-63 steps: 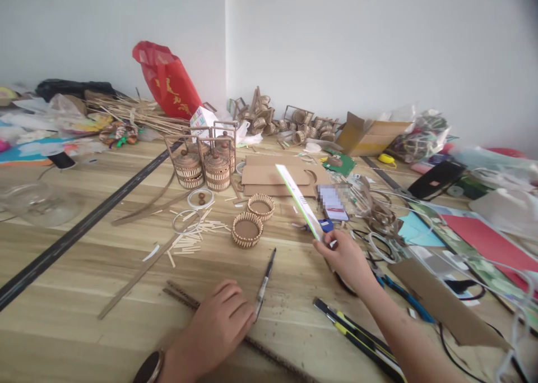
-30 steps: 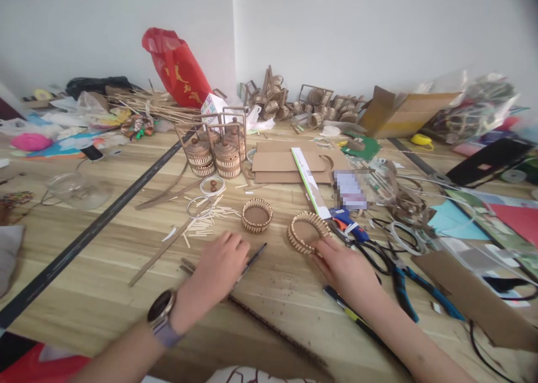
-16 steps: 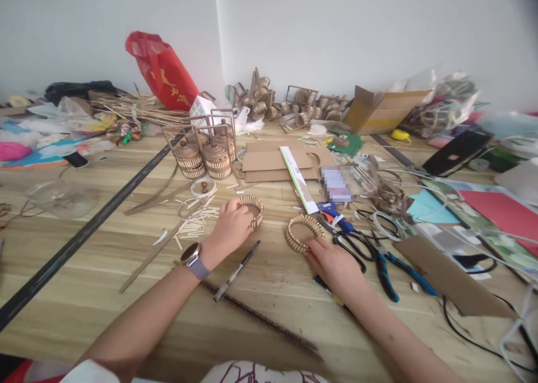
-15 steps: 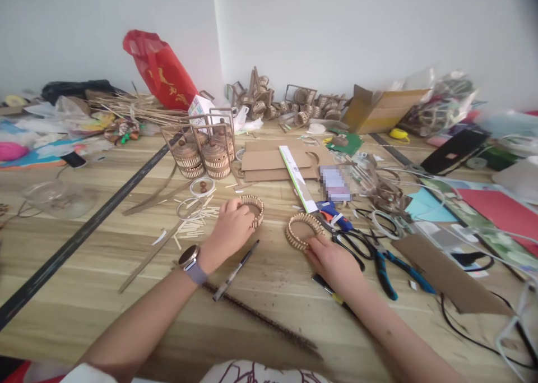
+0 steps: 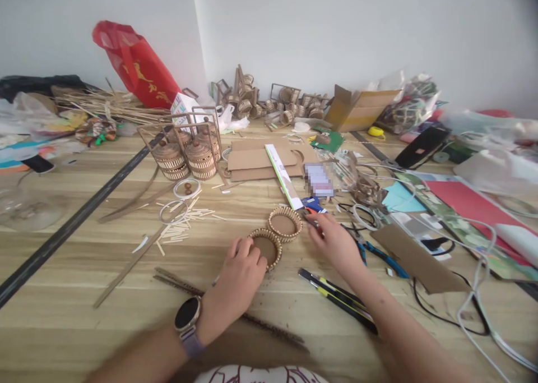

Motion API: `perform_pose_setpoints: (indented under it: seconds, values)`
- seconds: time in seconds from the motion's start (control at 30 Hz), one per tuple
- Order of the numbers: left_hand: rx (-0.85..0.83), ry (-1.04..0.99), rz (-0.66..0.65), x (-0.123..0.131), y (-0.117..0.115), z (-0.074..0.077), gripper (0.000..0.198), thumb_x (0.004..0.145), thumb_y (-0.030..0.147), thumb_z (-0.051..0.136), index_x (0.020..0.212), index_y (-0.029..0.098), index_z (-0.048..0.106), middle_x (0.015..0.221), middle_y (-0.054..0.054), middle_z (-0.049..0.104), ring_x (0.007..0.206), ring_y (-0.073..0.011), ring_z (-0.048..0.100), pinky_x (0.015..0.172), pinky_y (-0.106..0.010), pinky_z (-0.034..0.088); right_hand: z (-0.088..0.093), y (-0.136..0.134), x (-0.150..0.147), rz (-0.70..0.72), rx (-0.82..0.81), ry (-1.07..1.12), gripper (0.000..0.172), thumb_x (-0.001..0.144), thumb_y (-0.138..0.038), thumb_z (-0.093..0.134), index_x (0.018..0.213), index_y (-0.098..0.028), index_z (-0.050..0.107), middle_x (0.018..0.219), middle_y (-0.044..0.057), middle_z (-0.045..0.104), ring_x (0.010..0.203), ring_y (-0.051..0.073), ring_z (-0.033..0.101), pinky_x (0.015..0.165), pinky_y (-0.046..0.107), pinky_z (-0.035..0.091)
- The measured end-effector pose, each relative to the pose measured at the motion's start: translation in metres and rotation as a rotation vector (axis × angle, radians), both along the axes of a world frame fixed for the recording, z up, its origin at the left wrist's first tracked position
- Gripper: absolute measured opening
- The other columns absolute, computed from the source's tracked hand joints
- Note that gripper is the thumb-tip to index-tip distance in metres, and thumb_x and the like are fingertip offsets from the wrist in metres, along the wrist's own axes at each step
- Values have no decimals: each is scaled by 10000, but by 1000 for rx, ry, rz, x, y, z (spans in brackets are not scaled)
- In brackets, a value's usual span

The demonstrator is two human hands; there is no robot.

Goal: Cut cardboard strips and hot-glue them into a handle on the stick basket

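Two small round woven baskets lie side by side on the wooden table (image 5: 84, 271). My left hand (image 5: 241, 273), with a watch on its wrist, has fingers curled on the near basket (image 5: 267, 247) at its left rim. My right hand (image 5: 334, 243) lies just right of the far basket (image 5: 284, 224), fingertips near its rim and beside a blue glue gun (image 5: 313, 204); whether they touch the basket is unclear. A green-and-white ruler (image 5: 282, 175) lies behind the baskets.
Yellow-black cutters (image 5: 336, 298) lie under my right forearm, blue pliers (image 5: 378, 254) to the right. Small lidded woven containers in a frame (image 5: 185, 153), cut sticks (image 5: 180, 231), cardboard sheets (image 5: 256, 158), a red bag (image 5: 134, 63), a long black bar (image 5: 75, 220) and cables (image 5: 471, 293) crowd the table.
My left hand has drawn its basket nearer and rightwards, next to the other one. My right hand has come off the near side of its basket and now lies to its right.
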State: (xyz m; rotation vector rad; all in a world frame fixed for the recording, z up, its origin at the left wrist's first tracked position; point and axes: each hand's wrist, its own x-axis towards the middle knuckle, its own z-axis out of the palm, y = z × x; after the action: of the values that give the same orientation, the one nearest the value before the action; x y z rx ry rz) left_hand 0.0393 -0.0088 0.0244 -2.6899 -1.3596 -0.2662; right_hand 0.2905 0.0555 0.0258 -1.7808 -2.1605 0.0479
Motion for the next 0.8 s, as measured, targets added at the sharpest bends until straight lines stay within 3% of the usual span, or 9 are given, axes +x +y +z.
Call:
perform_pose_setpoints:
  seconds: [0.13, 0.3, 0.43, 0.6, 0.7, 0.8]
  values:
    - [-16, -29, 48, -2, 3, 1, 51, 849, 187, 701, 820, 162, 667, 880, -54, 669, 1078, -301, 540, 1022, -514, 383, 4, 29, 36, -144, 1, -50, 256, 930, -266, 466, 951, -162, 700, 927, 134, 700, 873, 276, 659, 752, 357, 488]
    - [-21, -64, 46, 0, -3, 2, 209, 778, 312, 797, 855, 163, 671, 899, -53, 677, 1124, -317, 543, 1046, -539, 377, -2, 51, 48, -102, -16, -101, 319, 898, -240, 546, 1178, -150, 669, 1082, 150, 665, 942, 264, 648, 824, 351, 491]
    - [-7, -100, 77, 0, -7, 0, 245, 778, 346, 797, 885, 174, 660, 919, -45, 669, 1191, -328, 521, 1083, -569, 338, -8, 54, 45, 17, -30, -144, 296, 875, -136, 532, 1108, -207, 700, 1033, 96, 654, 968, 223, 633, 871, 307, 473]
    - [-48, -125, 97, -1, -11, 0, 244, 791, 325, 789, 937, 182, 656, 957, -44, 680, 1229, -337, 513, 1106, -607, 306, -10, 52, 48, 44, -12, -181, 225, 931, -223, 487, 852, -214, 698, 908, 87, 635, 883, 231, 621, 753, 312, 481]
    - [-71, -134, 99, -2, -12, 2, 240, 790, 308, 790, 943, 177, 660, 968, -48, 687, 1245, -349, 510, 1108, -625, 303, -2, 50, 57, 22, 10, -170, 204, 925, -222, 500, 840, -218, 686, 909, 73, 646, 859, 207, 628, 771, 295, 482]
    - [-75, -150, 100, -3, -12, 4, 236, 784, 306, 795, 935, 176, 667, 969, -51, 693, 1249, -355, 512, 1101, -627, 317, 14, 48, 75, -100, 68, -152, 213, 933, -234, 478, 920, -192, 687, 955, 99, 649, 868, 223, 630, 792, 320, 488]
